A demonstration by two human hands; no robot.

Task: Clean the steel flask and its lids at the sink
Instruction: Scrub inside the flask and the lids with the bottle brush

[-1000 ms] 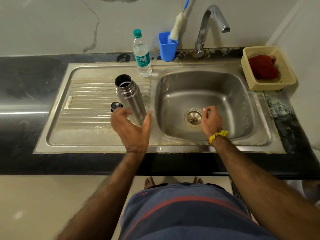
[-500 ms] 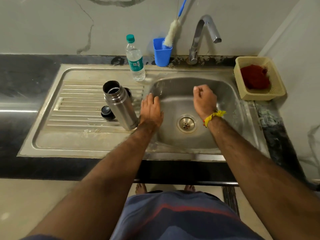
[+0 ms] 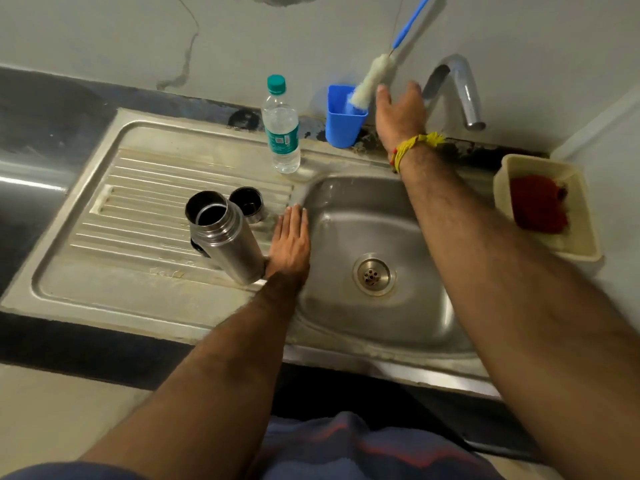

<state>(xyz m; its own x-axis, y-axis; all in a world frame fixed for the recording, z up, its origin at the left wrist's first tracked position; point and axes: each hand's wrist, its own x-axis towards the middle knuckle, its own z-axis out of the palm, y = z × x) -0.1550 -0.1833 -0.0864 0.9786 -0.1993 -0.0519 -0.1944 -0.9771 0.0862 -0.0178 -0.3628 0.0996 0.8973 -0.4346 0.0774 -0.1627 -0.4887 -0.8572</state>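
Since half a second ago my right hand (image 3: 398, 114) has lifted out of the basin and gone up to the back of the sink (image 3: 433, 327), while my left hand (image 3: 290, 242) has barely shifted. Going left to right: the steel flask (image 3: 227, 237) stands open-mouthed on the ribbed drainboard, a small dark lid (image 3: 199, 245) peeking out behind its left side and a steel cup lid (image 3: 247, 204) just behind it. My left hand lies flat, fingers straight and together, on the ridge between drainboard and basin, its heel just beside the flask's base and holding nothing. Farther back stand a water bottle (image 3: 281, 128) and a blue cup (image 3: 343, 116) with a bottle brush (image 3: 369, 83) leaning in it. My right hand is spread, fingers loose, holding nothing, between the brush head and the tap (image 3: 460, 88); I cannot tell if it touches either. I judge the washing has not started: no water runs, and the reach means I am after the tap or the brush. A basket (image 3: 585, 244) with a red scrubber (image 3: 538, 207) sits at far right.
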